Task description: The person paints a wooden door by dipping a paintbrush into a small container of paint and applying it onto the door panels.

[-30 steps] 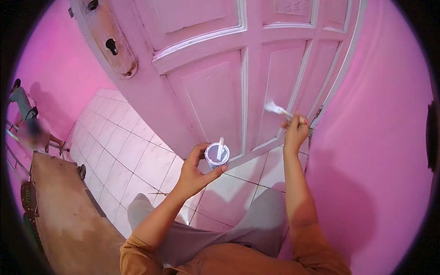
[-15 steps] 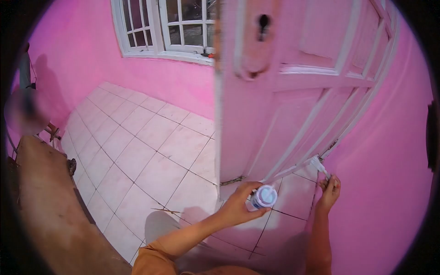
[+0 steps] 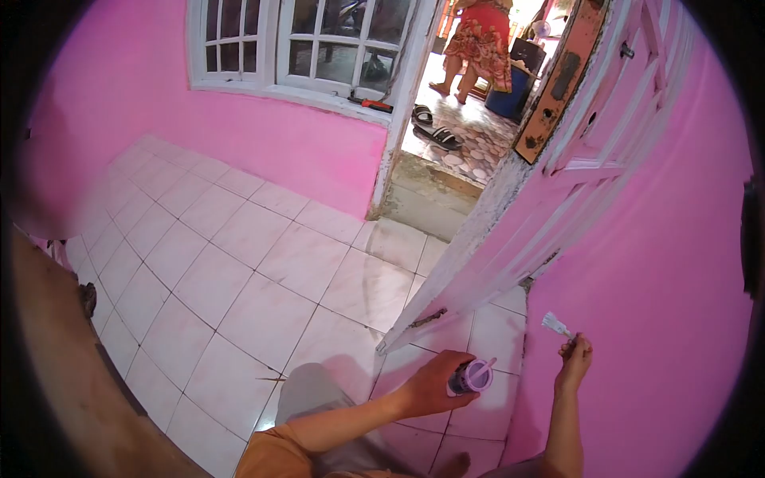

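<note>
My left hand grips a small paint tub from the side. A short stick rests across the tub's opening. In my right hand is a paintbrush, held by its handle, with white bristles pointing up and left. The brush is in front of the pink wall, apart from the door. Beyond both hands stands the panelled door, pink with white mouldings, its worn edge turned toward me. Its bottom corner is a little above my left hand.
Through the doorway a person in a red patterned garment stands near a blue bin. Dark sandals lie beyond the threshold. A red-handled tool sits on the windowsill. A brown surface runs along the left of the tiled floor.
The brush has come away from the door's lower edge toward me. The door now appears edge-on, revealing the doorway and the person beyond. The tub has moved slightly down and tilted more toward me.
</note>
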